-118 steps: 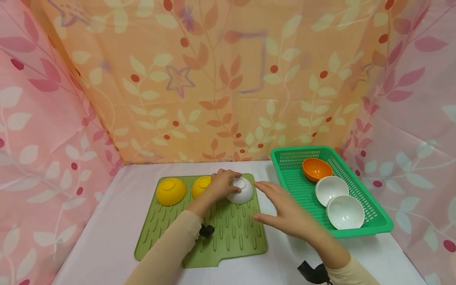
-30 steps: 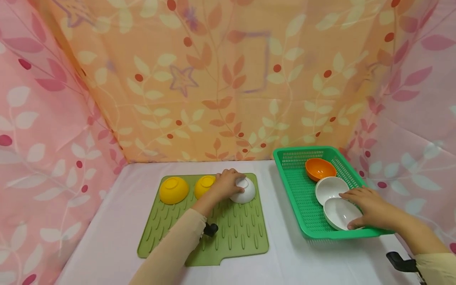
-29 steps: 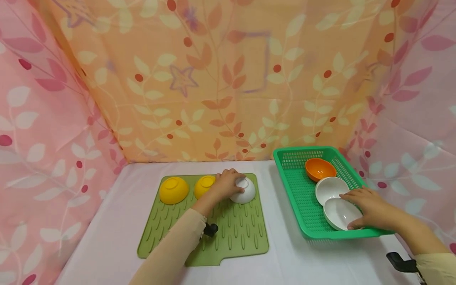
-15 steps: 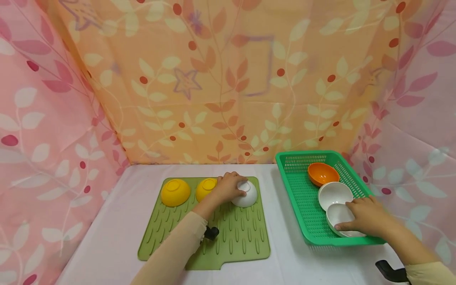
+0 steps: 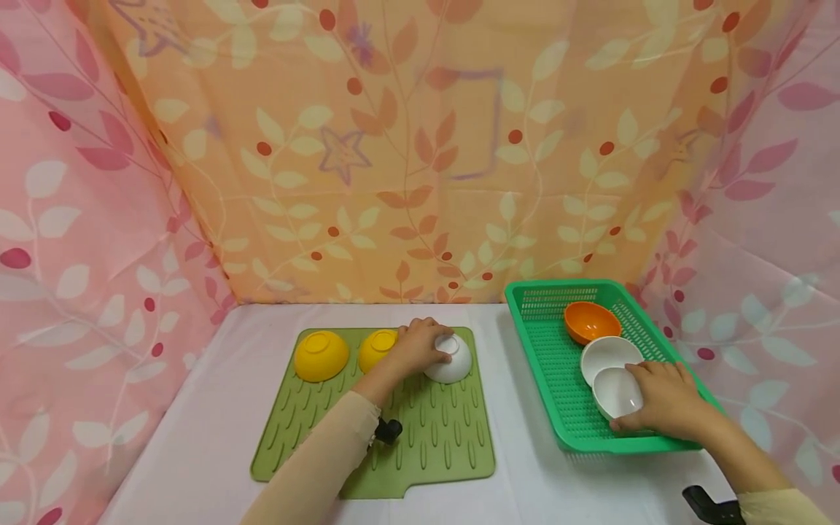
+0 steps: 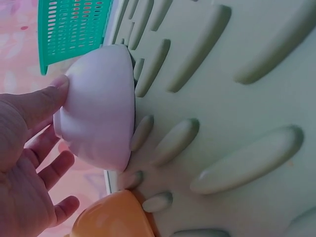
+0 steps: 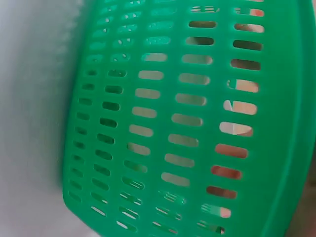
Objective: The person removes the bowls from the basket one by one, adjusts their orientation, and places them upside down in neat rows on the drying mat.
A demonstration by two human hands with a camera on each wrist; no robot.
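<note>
Here's your left hand (image 6: pixel 22 182), in from the left edge, thumb tip pressed to the pale bowl's outer wall (image 6: pixel 101 106), right by its foot! One finger is partly hidden behind that foot; the others are bent, apart from the wall. The bowl sits rim against the grey-green mat (image 6: pixel 276 103), base towards your palm (the lens has that mat standing like a wall). Fat raised ridges (image 6: pixel 249 160) stud it. Below, an orange-toned bowl (image 6: pixel 116 217), partly cut off, lies near your lowest fingertip, while up top a green basket (image 6: pixel 74 29) shows slots before pink cloth (image 6: pixel 19 44).
</note>
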